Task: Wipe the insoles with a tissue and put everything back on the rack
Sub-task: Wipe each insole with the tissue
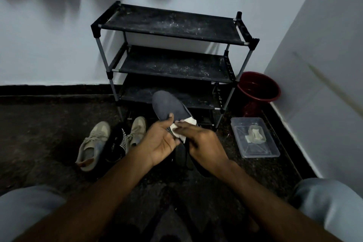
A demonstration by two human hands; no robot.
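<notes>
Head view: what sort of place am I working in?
Likely a corner of a room in a home: a dusty rack, loose shoes in front of it, a red bucket beside it.

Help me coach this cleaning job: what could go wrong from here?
1. The rack shelves carry pale dust, so the shoes and wiped insole could pick up dirt again once put back.
2. The tissue under the right hand is small and crumpled; it may shred on the insole that the left hand holds.
</notes>
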